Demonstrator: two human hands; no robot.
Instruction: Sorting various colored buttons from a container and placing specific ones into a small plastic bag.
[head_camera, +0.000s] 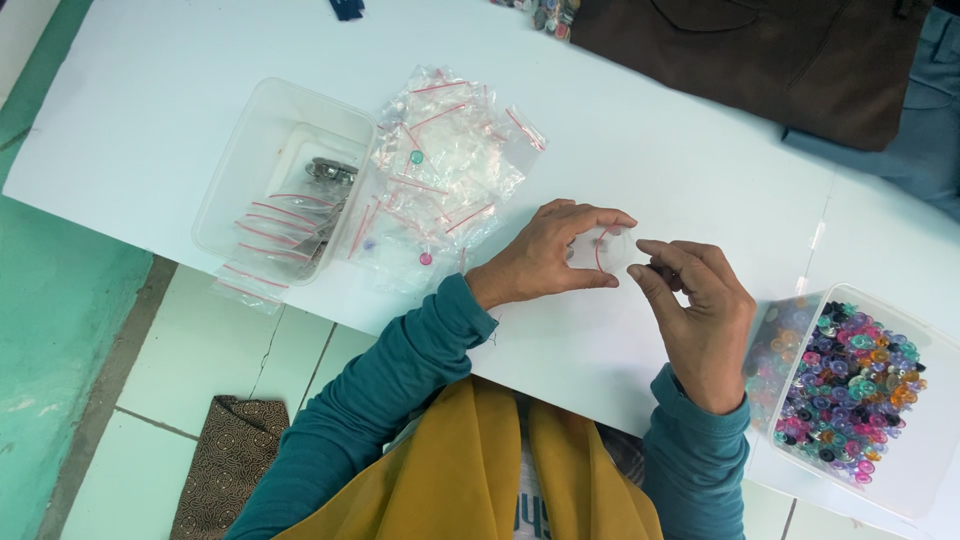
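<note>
My left hand (545, 255) pinches a small clear plastic bag with a red zip strip (603, 247) just above the white table (650, 150). My right hand (700, 310) is right beside it, fingertips pressed together on something small and dark at the bag's mouth; what it is I cannot tell. A heap of the same small clear zip bags (445, 170) lies to the left of my left hand, a few with coloured beads inside. A clear tub of several coloured bobbin-like beads (850, 385) stands to the right of my right hand.
A clear plastic box (285, 180) at the left holds more zip bags and some grey metal pieces. Brown and grey-blue fabric (790, 50) lies across the far right of the table. Below the table's near edge are white floor tiles and a patterned cloth (225, 465).
</note>
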